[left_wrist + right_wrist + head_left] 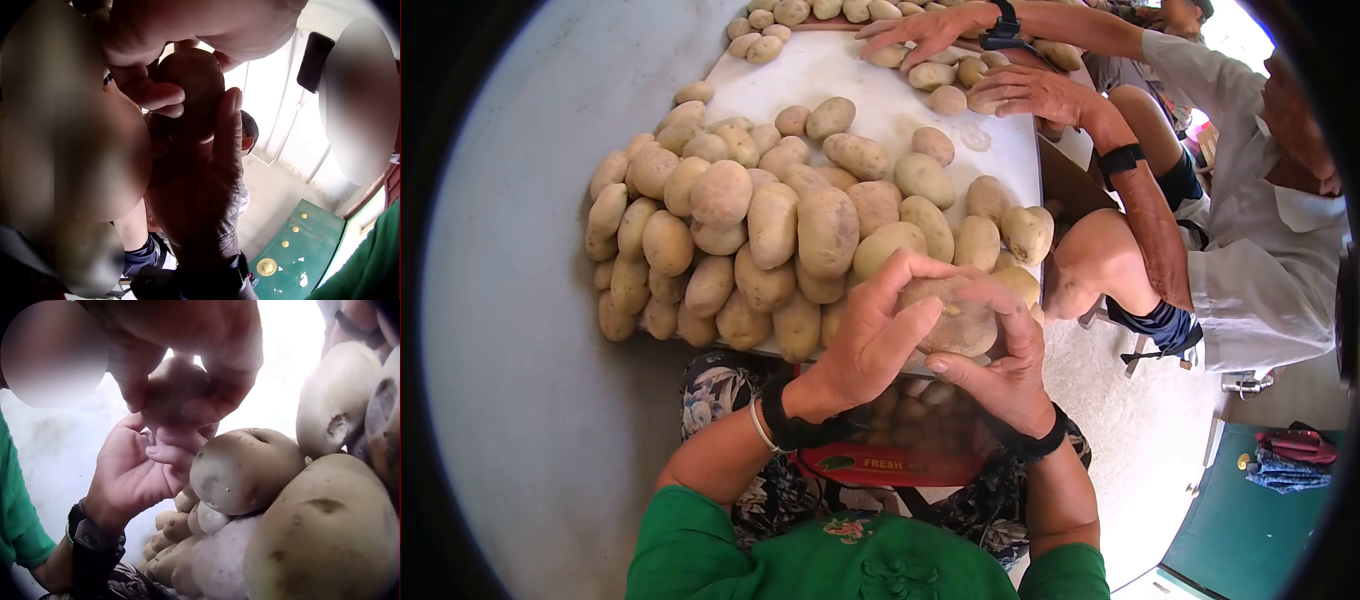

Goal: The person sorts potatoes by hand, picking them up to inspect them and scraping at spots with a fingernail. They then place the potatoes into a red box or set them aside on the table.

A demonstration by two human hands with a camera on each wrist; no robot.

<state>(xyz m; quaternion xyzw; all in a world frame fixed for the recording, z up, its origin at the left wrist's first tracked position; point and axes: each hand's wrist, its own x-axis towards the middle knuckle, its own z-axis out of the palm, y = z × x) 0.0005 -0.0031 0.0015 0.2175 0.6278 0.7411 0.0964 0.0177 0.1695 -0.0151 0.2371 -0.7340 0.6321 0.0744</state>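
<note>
One brownish potato (956, 318) is held between both hands above the near edge of the pile. My left hand (868, 335) grips its left side, thumb along the front. From the right, my right hand (1008, 360) curls its fingers and thumb round it. The left wrist view has the potato (199, 87) dark between the right hand (199, 194) and the left hand's fingers. In the right wrist view the potato (176, 390) sits in the right hand's fingers, with the left hand (128, 469) beneath it.
Many potatoes (827, 232) are heaped on the white table (510, 230). A red container (890, 466) with potatoes stands below the table edge, between the knees. At right, another person's hands (1040, 93) reach over potatoes at the far side. A green cabinet (1235, 510) is lower right.
</note>
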